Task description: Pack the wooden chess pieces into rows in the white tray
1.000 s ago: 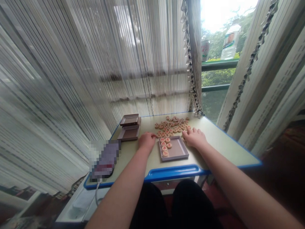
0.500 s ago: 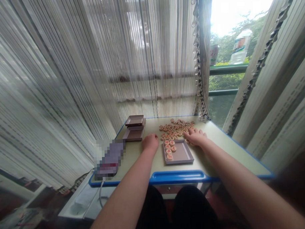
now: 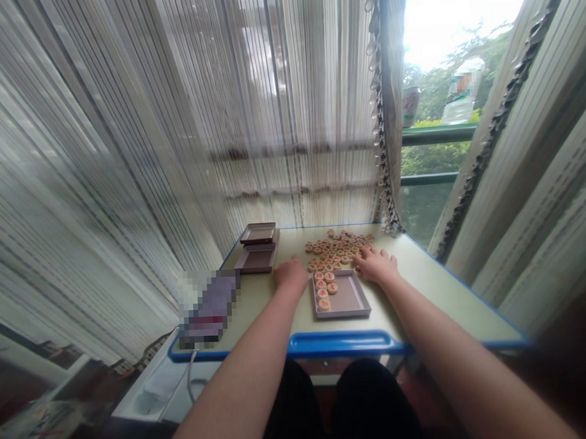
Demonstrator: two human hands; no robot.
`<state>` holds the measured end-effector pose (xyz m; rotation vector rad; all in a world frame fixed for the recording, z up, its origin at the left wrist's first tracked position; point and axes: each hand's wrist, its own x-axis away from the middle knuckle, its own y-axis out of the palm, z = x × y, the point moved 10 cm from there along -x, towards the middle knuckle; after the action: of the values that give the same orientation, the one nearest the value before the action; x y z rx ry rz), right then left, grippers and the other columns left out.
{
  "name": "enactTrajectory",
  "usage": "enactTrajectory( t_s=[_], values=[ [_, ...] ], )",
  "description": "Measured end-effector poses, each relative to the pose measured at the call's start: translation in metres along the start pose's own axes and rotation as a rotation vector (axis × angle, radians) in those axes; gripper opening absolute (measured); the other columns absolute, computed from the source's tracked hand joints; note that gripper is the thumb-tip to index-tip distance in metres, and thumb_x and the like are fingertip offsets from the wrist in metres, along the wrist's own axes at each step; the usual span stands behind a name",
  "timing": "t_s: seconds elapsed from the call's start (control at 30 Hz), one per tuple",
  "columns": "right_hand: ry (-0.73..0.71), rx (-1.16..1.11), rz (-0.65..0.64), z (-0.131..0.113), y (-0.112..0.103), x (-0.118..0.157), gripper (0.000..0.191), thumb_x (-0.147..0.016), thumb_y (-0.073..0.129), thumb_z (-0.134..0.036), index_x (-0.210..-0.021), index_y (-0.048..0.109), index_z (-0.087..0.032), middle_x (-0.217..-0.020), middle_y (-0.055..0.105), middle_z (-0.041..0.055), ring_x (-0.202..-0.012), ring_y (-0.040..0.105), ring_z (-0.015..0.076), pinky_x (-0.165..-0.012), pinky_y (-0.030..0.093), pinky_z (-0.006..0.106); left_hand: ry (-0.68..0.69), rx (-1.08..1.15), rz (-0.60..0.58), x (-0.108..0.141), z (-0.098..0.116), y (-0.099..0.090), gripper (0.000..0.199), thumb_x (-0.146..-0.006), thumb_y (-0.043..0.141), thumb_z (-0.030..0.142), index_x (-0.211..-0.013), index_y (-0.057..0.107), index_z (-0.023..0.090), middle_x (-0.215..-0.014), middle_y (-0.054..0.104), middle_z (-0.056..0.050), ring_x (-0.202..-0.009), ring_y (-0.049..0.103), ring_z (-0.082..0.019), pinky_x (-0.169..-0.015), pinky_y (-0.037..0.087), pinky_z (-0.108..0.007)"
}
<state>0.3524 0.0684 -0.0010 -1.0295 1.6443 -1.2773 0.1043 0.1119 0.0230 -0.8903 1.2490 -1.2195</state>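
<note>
Hands apart, I'm spreading my right hand (image 3: 377, 265) over pieces (image 3: 339, 250); my left hand (image 3: 291, 276), grip unclear, is curling beside the tray (image 3: 347, 313).

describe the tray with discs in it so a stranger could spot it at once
Find the pale, blue-edged table. Near its front, between left forearm and right forearm, lies the shallow tray. Unlike the trays farther left, it holds six red-marked discs.

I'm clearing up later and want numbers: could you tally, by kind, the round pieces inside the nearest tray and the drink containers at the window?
Round pieces in the nearest tray: 6
Bottle: 1
Can: 1
Total: 8
</note>
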Motion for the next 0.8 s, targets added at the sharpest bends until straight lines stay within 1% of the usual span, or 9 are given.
enactTrajectory(
  t_s=[0.13, 0.27, 0.37, 0.47, 0.57, 0.6, 0.67, 0.73, 0.8],
  values=[
    [-0.005, -0.086, 0.042, 0.004, -0.006, 0.002, 0.044, -0.088, 0.023, -0.046, -0.117, 0.052, -0.033, -0.128, 0.048, 0.0060, -0.112, 0.042, 0.0281, -0.089, 0.031, 0.051, 0.013, 0.007, 0.005, -0.001, 0.000, 0.000, 0.030, -0.082, 0.037, 0.020, -0.101, 0.060, 0.017, -0.091, 0.068, -0.014, -0.086, 0.063, -0.026, -0.071, 0.047, -0.034],
    [0.027, -0.154, 0.084, 0.010, -0.011, -0.001, 0.044, -0.088, 0.023, -0.045, -0.115, 0.055, -0.031, -0.127, 0.051, 0.0036, -0.113, 0.044, 0.0266, -0.090, 0.033, 0.047, 0.021, 0.019, 0.001, 0.001, 0.000, -0.001, 0.030, -0.082, 0.036, 0.019, -0.100, 0.060, 0.017, -0.091, 0.068, -0.014, -0.088, 0.063, -0.026, -0.072, 0.047, -0.034],
    [0.064, -0.226, 0.127, 0.016, -0.016, -0.002, 0.046, -0.088, 0.022, -0.045, -0.114, 0.058, -0.030, -0.127, 0.052, 0.0026, -0.111, 0.047, 0.0257, -0.091, 0.034, 0.042, -0.043, 0.047, -0.028, -0.001, -0.005, -0.001, 0.031, -0.082, 0.037, 0.019, -0.104, 0.058, 0.017, -0.094, 0.068, -0.014, -0.091, 0.063, -0.026, -0.073, 0.047, -0.033],
    [0.078, -0.267, 0.146, 0.020, -0.019, -0.002, 0.047, -0.087, 0.023, -0.043, -0.111, 0.061, -0.027, -0.122, 0.056, 0.0049, -0.107, 0.051, 0.0247, -0.090, 0.037, 0.038, -0.152, 0.105, -0.092, -0.008, -0.013, 0.001, 0.034, -0.081, 0.042, 0.022, -0.113, 0.053, 0.014, -0.102, 0.065, -0.017, -0.096, 0.062, -0.027, -0.074, 0.047, -0.033],
    [0.076, -0.260, 0.145, 0.021, -0.017, -0.002, 0.045, -0.086, 0.028, -0.045, -0.110, 0.062, -0.026, -0.117, 0.058, 0.0069, -0.106, 0.052, 0.0249, -0.090, 0.036, 0.037, -0.195, 0.150, -0.135, -0.020, -0.017, 0.003, 0.037, -0.078, 0.047, 0.024, -0.113, 0.052, 0.014, -0.108, 0.063, -0.018, -0.098, 0.061, -0.028, -0.073, 0.047, -0.034],
    [0.074, -0.253, 0.145, 0.020, -0.016, -0.003, 0.045, -0.085, 0.030, -0.045, -0.110, 0.062, -0.027, -0.116, 0.059, 0.0071, -0.106, 0.051, 0.0254, -0.091, 0.036, 0.038, -0.195, 0.169, -0.118, -0.024, -0.018, 0.002, 0.035, -0.077, 0.047, 0.024, -0.111, 0.053, 0.015, -0.107, 0.064, -0.017, -0.097, 0.061, -0.027, -0.072, 0.047, -0.033],
    [0.079, -0.243, 0.148, 0.019, -0.014, -0.005, 0.044, -0.084, 0.032, -0.046, -0.111, 0.062, -0.028, -0.115, 0.059, 0.0075, -0.106, 0.051, 0.0266, -0.091, 0.035, 0.039, -0.161, 0.215, -0.033, -0.034, -0.017, -0.004, 0.028, -0.078, 0.045, 0.023, -0.104, 0.056, 0.017, -0.102, 0.066, -0.014, -0.094, 0.062, -0.024, -0.071, 0.046, -0.030],
    [0.089, -0.235, 0.150, 0.019, -0.013, -0.008, 0.043, -0.084, 0.033, -0.046, -0.111, 0.062, -0.029, -0.114, 0.060, 0.0078, -0.106, 0.051, 0.0279, -0.091, 0.035, 0.041, -0.098, 0.259, 0.072, -0.042, -0.011, -0.010, 0.024, -0.081, 0.041, 0.021, -0.100, 0.056, 0.020, -0.095, 0.067, -0.011, -0.090, 0.063, -0.022, -0.070, 0.046, -0.028],
    [0.088, -0.236, 0.150, 0.017, -0.013, -0.012, 0.043, -0.084, 0.033, -0.046, -0.111, 0.062, -0.030, -0.114, 0.060, 0.0078, -0.108, 0.050, 0.0287, -0.091, 0.034, 0.042, -0.056, 0.288, 0.148, -0.050, -0.004, -0.013, 0.024, -0.082, 0.038, 0.020, -0.099, 0.056, 0.021, -0.090, 0.067, -0.010, -0.087, 0.063, -0.021, -0.071, 0.045, -0.029]
  ],
)
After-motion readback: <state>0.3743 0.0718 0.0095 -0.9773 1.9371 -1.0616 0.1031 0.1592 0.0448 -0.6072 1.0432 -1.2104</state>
